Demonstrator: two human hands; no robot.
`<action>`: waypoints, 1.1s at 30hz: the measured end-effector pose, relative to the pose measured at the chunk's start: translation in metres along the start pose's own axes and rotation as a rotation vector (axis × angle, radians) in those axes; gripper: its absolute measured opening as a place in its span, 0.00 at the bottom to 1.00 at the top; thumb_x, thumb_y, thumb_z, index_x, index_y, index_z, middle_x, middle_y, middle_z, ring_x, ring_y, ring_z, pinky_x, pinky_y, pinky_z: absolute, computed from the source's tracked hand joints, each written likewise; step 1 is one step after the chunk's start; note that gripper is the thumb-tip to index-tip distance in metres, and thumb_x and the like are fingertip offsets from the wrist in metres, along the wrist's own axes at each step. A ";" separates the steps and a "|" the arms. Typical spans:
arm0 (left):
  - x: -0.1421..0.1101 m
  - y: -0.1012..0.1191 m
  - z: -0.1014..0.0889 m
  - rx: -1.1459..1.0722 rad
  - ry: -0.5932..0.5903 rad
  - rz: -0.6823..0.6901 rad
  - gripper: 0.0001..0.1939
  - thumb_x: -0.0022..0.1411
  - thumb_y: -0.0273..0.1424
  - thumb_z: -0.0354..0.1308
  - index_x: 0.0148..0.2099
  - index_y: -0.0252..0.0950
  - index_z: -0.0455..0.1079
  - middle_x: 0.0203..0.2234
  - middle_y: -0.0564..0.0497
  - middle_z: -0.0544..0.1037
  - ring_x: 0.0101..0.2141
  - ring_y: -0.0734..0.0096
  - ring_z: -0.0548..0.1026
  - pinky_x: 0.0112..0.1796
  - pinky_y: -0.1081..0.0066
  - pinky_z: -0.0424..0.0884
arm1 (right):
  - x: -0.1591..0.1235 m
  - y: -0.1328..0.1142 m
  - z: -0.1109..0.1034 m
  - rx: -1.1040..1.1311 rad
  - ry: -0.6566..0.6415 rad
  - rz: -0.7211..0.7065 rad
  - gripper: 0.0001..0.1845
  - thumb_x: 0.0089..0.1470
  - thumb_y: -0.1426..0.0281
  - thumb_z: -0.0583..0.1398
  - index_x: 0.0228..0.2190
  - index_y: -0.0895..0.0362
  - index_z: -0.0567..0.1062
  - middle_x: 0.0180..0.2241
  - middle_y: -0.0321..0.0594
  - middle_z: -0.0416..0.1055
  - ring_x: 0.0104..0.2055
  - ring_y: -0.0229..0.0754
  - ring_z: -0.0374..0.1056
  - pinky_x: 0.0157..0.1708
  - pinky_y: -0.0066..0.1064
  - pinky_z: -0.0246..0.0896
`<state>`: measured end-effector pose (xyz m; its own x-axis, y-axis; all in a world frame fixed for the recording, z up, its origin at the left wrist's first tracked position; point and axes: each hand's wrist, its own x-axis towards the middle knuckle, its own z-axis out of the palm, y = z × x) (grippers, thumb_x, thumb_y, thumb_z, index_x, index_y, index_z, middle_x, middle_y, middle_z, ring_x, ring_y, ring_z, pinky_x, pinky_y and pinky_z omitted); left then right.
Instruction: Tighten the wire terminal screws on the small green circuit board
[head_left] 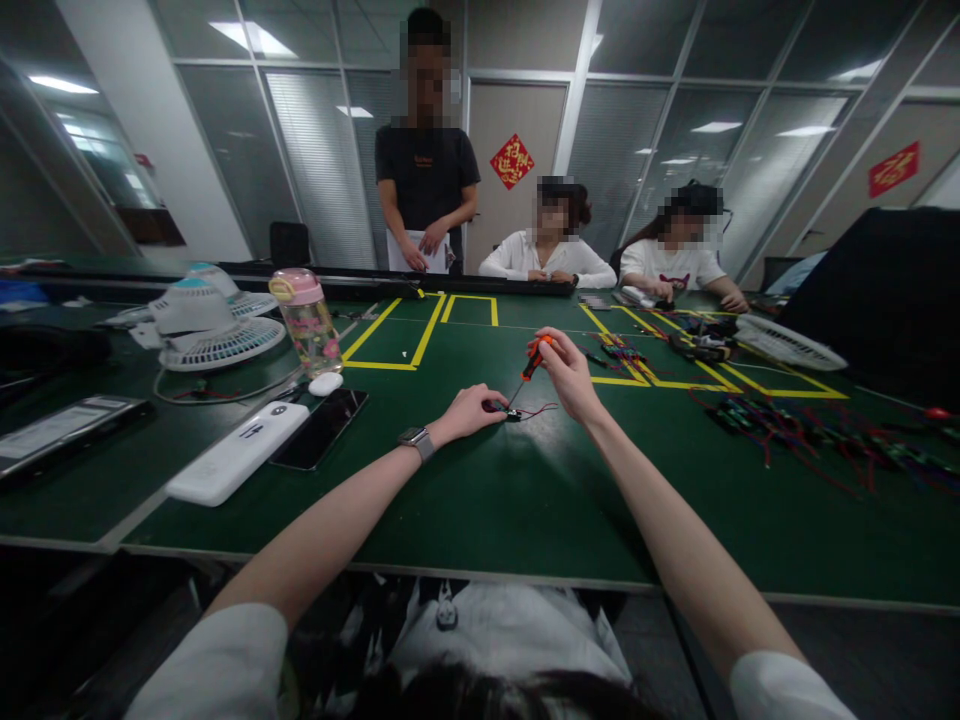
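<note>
My right hand (566,372) is closed around the orange and black handle of a screwdriver (534,362). The thin shaft slants down to the left, and its tip meets a small circuit board with wires (514,414) on the green table. With the fingers of my left hand (474,412), I pinch the left side of that board and press it against the tabletop. Fine red and dark wires trail from the board to the right. My fingers hide part of the board, and the exact spot under the tip is too small to make out.
To the left are a white power bank (238,455), a black phone (321,430), a pink-lidded bottle (306,325) and a fan (217,335). Bundles of wired boards (817,430) lie at right. Yellow tape (382,365) marks the green table (465,510). Several people are across it.
</note>
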<state>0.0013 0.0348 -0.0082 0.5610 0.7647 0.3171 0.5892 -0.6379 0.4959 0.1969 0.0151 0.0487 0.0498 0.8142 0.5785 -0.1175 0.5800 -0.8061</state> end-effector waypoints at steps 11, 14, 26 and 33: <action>-0.001 0.002 -0.001 0.022 -0.013 0.003 0.11 0.63 0.36 0.62 0.46 0.39 0.78 0.34 0.50 0.74 0.36 0.67 0.73 0.40 0.70 0.67 | 0.002 0.000 -0.005 -0.026 -0.027 -0.010 0.19 0.53 0.57 0.65 0.46 0.47 0.75 0.35 0.35 0.74 0.39 0.40 0.71 0.46 0.36 0.65; -0.001 0.003 -0.001 0.041 -0.014 -0.004 0.11 0.62 0.35 0.62 0.46 0.39 0.78 0.34 0.50 0.73 0.36 0.67 0.73 0.40 0.70 0.67 | 0.002 0.003 -0.006 0.032 -0.047 0.019 0.18 0.52 0.55 0.65 0.43 0.47 0.76 0.38 0.37 0.75 0.41 0.41 0.71 0.47 0.37 0.65; -0.001 0.003 -0.001 0.011 -0.006 -0.001 0.11 0.62 0.36 0.63 0.45 0.39 0.79 0.34 0.50 0.74 0.36 0.67 0.73 0.39 0.71 0.68 | 0.002 0.002 -0.002 -0.061 0.075 -0.014 0.12 0.48 0.59 0.67 0.36 0.50 0.78 0.26 0.31 0.68 0.31 0.37 0.66 0.38 0.33 0.61; -0.002 0.004 -0.002 -0.066 0.009 -0.032 0.10 0.60 0.36 0.65 0.43 0.39 0.80 0.35 0.50 0.75 0.35 0.68 0.74 0.39 0.71 0.68 | 0.002 -0.001 -0.002 -0.065 0.078 -0.018 0.12 0.47 0.61 0.67 0.35 0.50 0.79 0.25 0.31 0.68 0.30 0.37 0.65 0.37 0.33 0.60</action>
<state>0.0010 0.0310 -0.0057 0.5370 0.7854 0.3079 0.5667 -0.6062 0.5580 0.1988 0.0167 0.0505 0.1288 0.8021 0.5831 -0.0518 0.5927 -0.8038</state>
